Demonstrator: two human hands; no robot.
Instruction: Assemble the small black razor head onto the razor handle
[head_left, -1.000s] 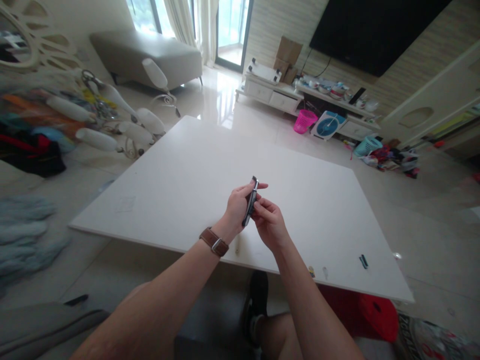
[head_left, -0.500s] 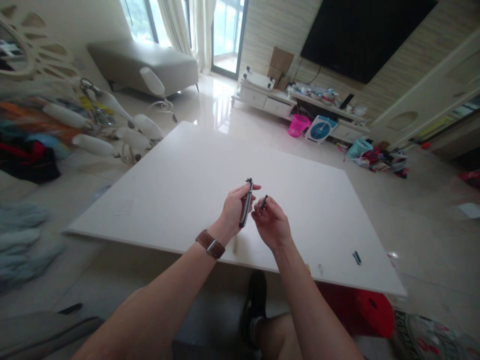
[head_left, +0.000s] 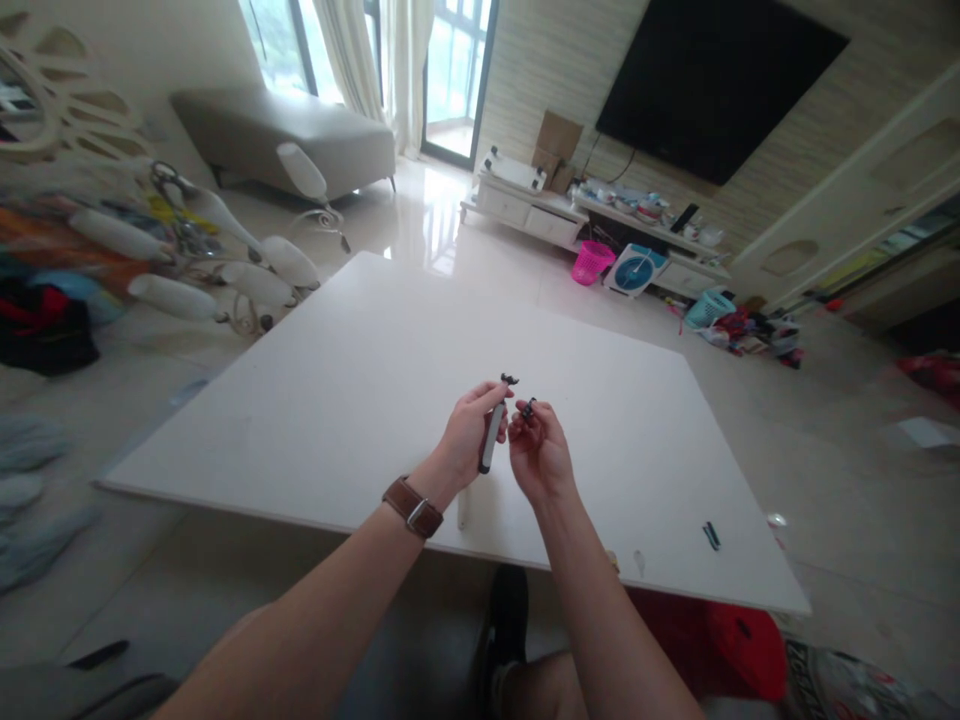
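So, the right hand (head_left: 541, 455) isn't up against the slim dark-and-pale handle (head_left: 491, 440) like it was a second ago. It's just beside it now, fingertips pinching a small black piece (head_left: 529, 408). Left hand (head_left: 466, 428) keeps its fingers wrapped round the handle, pale side showing more, above the white table (head_left: 360, 380). Reads to me like two separate parts being handled, though the black bit's too small to identify.

The tabletop (head_left: 360, 400) is white. Above it, the slim device (head_left: 492, 438) is black with light grey, the small piece (head_left: 529, 408) black, the watch strap (head_left: 412, 506) brown. Beyond the tabletop, the plastic basket (head_left: 592, 262) is bright pink.
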